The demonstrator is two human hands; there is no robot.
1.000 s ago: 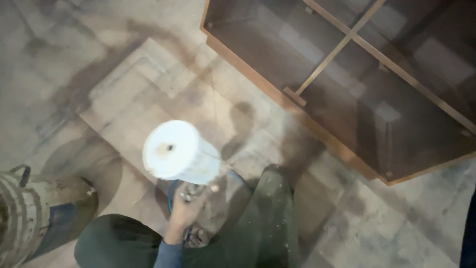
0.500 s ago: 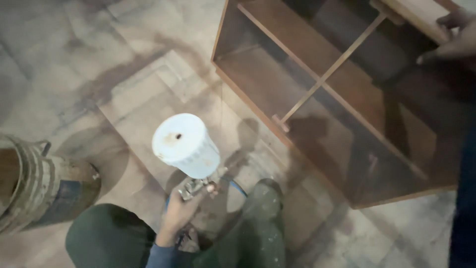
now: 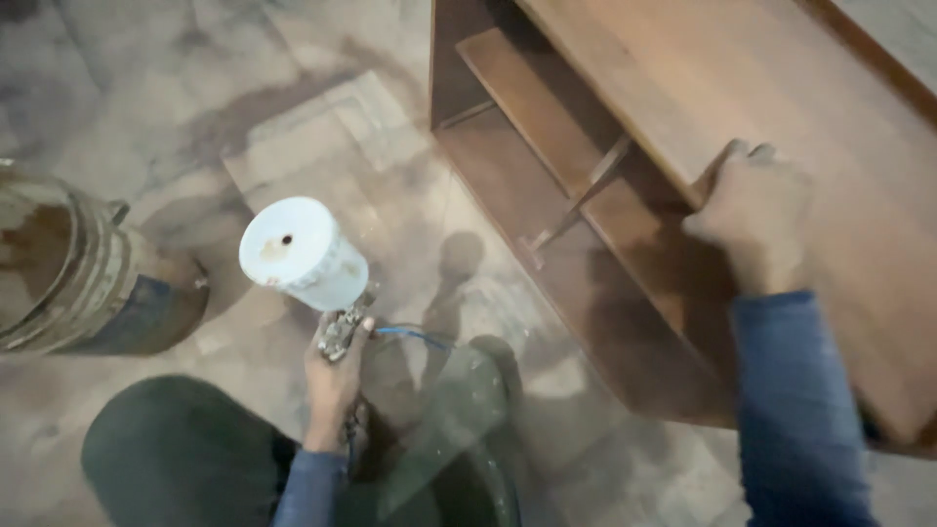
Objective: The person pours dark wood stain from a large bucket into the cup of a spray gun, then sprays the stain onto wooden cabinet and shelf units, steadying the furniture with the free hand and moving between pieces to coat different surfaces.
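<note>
My left hand [image 3: 332,383] is closed around the metal body of a spray gun [image 3: 344,327], low in the middle of the view. The gun's white plastic cup [image 3: 303,252] points up toward the camera. A thin blue hose [image 3: 415,337] runs off from the gun to the right. My right hand [image 3: 752,220], in a blue sleeve, grips the edge of a panel of a brown wooden cabinet [image 3: 634,78] on the right. The cabinet is open, with a shelf and a thin crossbar showing inside.
A rusty, stained metal bucket [image 3: 78,273] stands on the left. The floor [image 3: 322,127] is grey concrete with dusty spray marks. My knees in dark green trousers [image 3: 176,449] fill the bottom of the view.
My right hand has come in from the top right and taken hold of the cabinet's panel edge. The cabinet now sits closer and larger in view. The spray gun stays in my left hand.
</note>
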